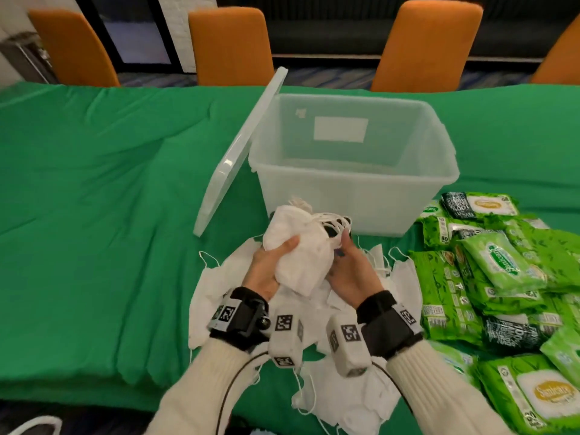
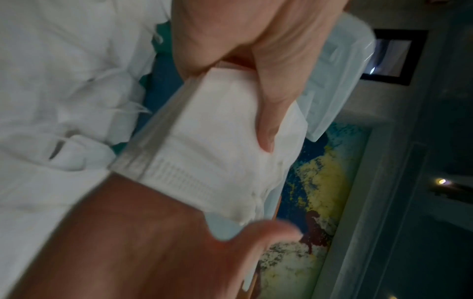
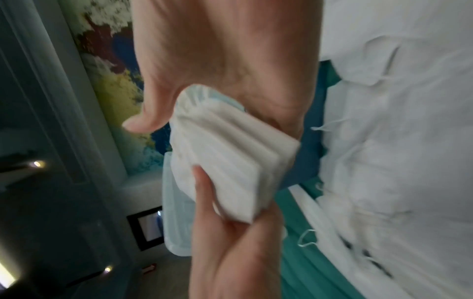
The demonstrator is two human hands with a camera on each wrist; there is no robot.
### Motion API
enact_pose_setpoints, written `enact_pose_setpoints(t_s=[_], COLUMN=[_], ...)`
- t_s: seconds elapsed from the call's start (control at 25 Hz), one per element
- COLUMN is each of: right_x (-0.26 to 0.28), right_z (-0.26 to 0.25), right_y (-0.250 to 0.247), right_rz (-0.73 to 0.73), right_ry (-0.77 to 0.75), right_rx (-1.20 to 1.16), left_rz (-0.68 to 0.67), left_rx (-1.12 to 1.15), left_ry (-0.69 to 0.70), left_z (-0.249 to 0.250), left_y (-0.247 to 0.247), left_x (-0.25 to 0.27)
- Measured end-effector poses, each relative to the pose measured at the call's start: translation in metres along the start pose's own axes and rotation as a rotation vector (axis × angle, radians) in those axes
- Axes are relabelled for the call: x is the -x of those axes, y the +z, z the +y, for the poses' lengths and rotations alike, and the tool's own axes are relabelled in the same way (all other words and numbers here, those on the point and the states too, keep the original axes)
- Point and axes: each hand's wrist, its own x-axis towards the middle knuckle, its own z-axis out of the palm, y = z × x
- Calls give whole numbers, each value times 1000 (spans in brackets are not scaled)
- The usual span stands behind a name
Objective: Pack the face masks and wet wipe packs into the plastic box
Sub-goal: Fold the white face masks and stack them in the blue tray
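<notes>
I hold a stack of white face masks (image 1: 301, 255) between both hands, just above the table in front of the clear plastic box (image 1: 354, 199). My left hand (image 1: 270, 265) grips the stack's left side with its thumb pressed on top; the left wrist view shows this left hand (image 2: 230, 40) on the stack (image 2: 212, 145). My right hand (image 1: 351, 271) cups the right side, thumb raised; the right wrist view shows the right hand (image 3: 217, 60) around the stack (image 3: 230, 161). Loose masks (image 1: 213, 277) lie under my wrists. Green wet wipe packs (image 1: 502, 271) are piled at the right.
The box's clear lid (image 1: 238, 152) leans upright against the box's left side. More loose masks (image 1: 345, 394) lie near the table's front edge. A green cloth (image 1: 94, 215) covers the table. Orange chairs (image 1: 229, 45) stand behind it.
</notes>
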Motion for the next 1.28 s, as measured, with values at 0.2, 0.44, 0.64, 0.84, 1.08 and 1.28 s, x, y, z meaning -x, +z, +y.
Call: enact_pose_setpoints(t_s=[0.2, 0.44, 0.64, 0.84, 1.08, 1.28], right_x=[11, 9, 4, -32, -69, -79], right_z=[23, 0, -59, -71, -42, -31], right_y=[-26, -55, -88, -86, -74, -70], right_rz=[54, 265, 430, 429, 344, 272], right_ry=[116, -196, -393, -475, -485, -379], right_rx=[81, 585, 742, 884, 1206, 1346], left_rz=[9, -201, -441, -388, -373, -404], left_rx=[50, 53, -1108, -1567, -1997, -2073], left_ry=[-95, -133, 196, 337, 342, 225], left_z=[-30, -40, -13, -1, 3, 35], left_y=[26, 22, 3, 21, 28, -5], left_x=[-1, -8, -44, -83, -96, -109])
